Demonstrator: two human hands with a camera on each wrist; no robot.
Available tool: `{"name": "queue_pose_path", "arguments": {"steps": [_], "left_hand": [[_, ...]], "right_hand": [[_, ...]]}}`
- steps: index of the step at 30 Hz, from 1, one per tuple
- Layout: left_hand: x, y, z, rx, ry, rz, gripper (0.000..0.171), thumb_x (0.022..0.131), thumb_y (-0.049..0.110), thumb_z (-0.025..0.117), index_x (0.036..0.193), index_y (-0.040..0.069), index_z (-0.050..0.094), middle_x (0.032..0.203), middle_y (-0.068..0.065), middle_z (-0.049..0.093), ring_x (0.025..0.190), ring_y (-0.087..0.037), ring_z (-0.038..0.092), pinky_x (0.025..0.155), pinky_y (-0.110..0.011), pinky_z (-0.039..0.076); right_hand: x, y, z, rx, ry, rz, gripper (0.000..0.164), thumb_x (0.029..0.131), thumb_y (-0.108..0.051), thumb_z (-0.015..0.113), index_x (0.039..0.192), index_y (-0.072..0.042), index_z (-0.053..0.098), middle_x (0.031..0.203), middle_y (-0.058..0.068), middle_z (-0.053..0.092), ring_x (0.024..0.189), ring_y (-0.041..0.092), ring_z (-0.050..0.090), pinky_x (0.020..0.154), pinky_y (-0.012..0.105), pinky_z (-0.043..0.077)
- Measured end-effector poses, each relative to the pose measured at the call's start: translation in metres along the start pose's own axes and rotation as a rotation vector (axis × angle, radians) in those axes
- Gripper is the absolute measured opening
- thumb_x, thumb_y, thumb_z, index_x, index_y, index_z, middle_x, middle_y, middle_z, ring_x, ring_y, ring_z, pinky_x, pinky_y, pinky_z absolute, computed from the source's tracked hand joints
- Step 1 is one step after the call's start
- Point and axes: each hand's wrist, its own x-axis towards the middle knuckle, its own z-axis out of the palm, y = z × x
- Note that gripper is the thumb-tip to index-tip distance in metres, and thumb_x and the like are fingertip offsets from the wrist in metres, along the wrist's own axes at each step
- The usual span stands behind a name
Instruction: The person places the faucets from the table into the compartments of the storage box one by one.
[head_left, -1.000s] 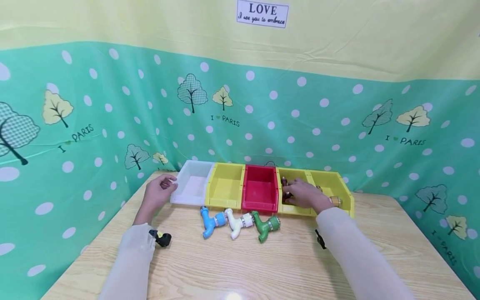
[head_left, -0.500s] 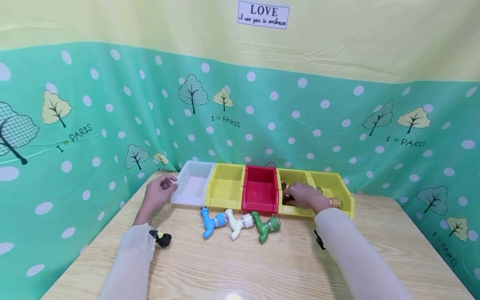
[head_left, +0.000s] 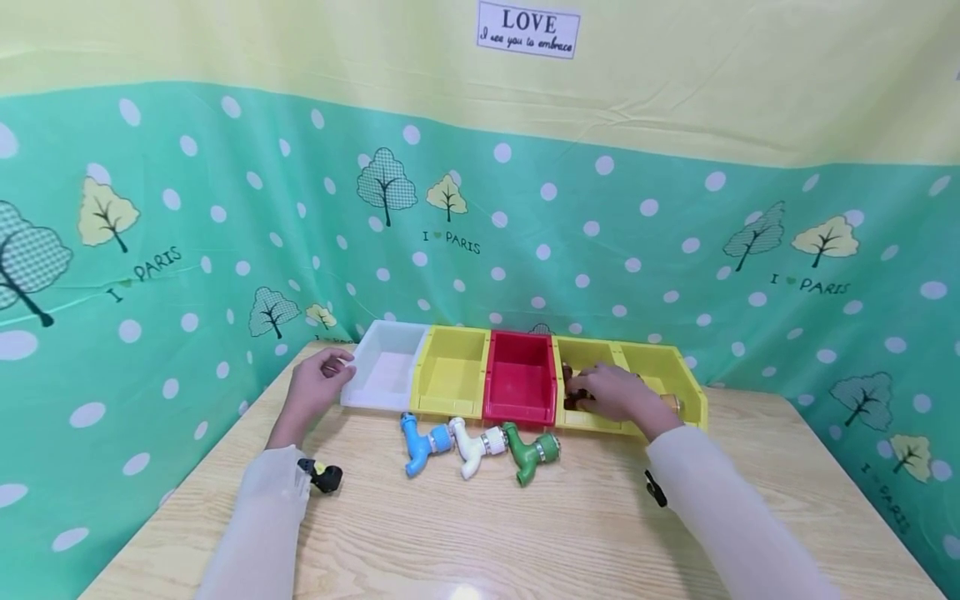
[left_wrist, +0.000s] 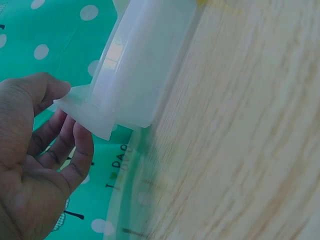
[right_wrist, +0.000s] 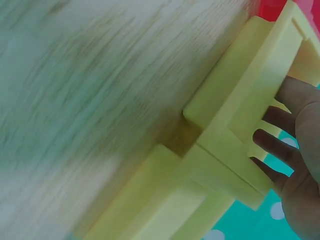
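Note:
In the head view, my left hand (head_left: 318, 385) is at the left edge of a white bin (head_left: 360, 397). The left wrist view shows thumb and fingers pinching a corner of that translucent bin (left_wrist: 150, 65). My right hand (head_left: 611, 392) reaches down into a yellow bin (head_left: 581, 346), its fingers over a dark brown tap (head_left: 567, 377) that is partly covered. The right wrist view shows the fingers of this hand (right_wrist: 305, 145) bent behind the yellow bin wall, with the thumb and index tips hidden. Whether they grip the tap is not visible.
A blue tap (head_left: 420, 446), a white tap (head_left: 474, 447) and a green tap (head_left: 531, 452) lie on the wooden table (head_left: 450, 533). Between the outer bins stand a yellow bin (head_left: 452, 367) and a red bin (head_left: 521, 367). The far-right yellow bin (head_left: 667, 367) contains an orange-brown piece (head_left: 672, 403).
The right forearm has shifted slightly right, and the right hand has settled a little over the brown tap, which has moved slightly. The left hand stays on the white bin.

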Motion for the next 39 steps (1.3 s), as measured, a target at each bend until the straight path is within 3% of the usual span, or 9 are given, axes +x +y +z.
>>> {"name": "queue_pose_path", "arguments": {"steps": [6, 13, 22, 31, 39], "left_hand": [[0.000, 0.000, -0.001, 0.009, -0.001, 0.004, 0.023, 0.101, 0.023, 0.066, 0.118, 0.006, 0.066, 0.103, -0.014, 0.064, 0.092, -0.026, 0.059, 0.075, -0.033, 0.052], [-0.001, -0.001, 0.000, 0.004, -0.001, 0.006, 0.022, 0.101, 0.022, 0.066, 0.117, 0.007, 0.067, 0.103, -0.013, 0.064, 0.092, -0.026, 0.059, 0.075, -0.032, 0.052], [-0.001, 0.000, 0.000, 0.010, -0.002, -0.015, 0.023, 0.101, 0.023, 0.065, 0.118, 0.007, 0.066, 0.104, -0.014, 0.064, 0.093, -0.027, 0.059, 0.076, -0.033, 0.052], [0.000, 0.000, 0.000, 0.020, -0.002, -0.023, 0.025, 0.102, 0.024, 0.065, 0.120, 0.007, 0.066, 0.105, -0.014, 0.063, 0.094, -0.028, 0.059, 0.076, -0.033, 0.052], [0.001, -0.001, 0.000, 0.024, -0.008, -0.027, 0.026, 0.102, 0.025, 0.065, 0.120, 0.007, 0.066, 0.106, -0.014, 0.063, 0.094, -0.027, 0.059, 0.075, -0.032, 0.052]], "right_hand": [[-0.016, -0.005, -0.007, -0.015, 0.043, 0.001, 0.025, 0.095, -0.022, 0.075, 0.120, -0.017, 0.075, 0.111, 0.006, 0.072, 0.101, 0.027, 0.059, 0.087, 0.046, 0.053], [-0.027, -0.012, -0.014, -0.090, 0.114, -0.091, 0.025, 0.092, -0.020, 0.078, 0.117, -0.014, 0.076, 0.108, 0.005, 0.073, 0.098, 0.027, 0.061, 0.083, 0.046, 0.054], [-0.036, -0.034, -0.020, -0.169, 0.091, -0.129, 0.032, 0.090, -0.028, 0.080, 0.121, -0.020, 0.074, 0.120, 0.003, 0.072, 0.113, 0.030, 0.062, 0.095, 0.050, 0.053], [-0.044, -0.052, -0.013, -0.227, 0.131, -0.248, 0.037, 0.088, -0.028, 0.082, 0.123, -0.019, 0.074, 0.117, 0.004, 0.071, 0.111, 0.029, 0.063, 0.094, 0.050, 0.054], [-0.045, -0.068, -0.001, -0.259, 0.117, -0.294, 0.040, 0.089, -0.031, 0.081, 0.126, -0.022, 0.070, 0.123, 0.002, 0.070, 0.112, 0.027, 0.062, 0.094, 0.048, 0.055]]}}
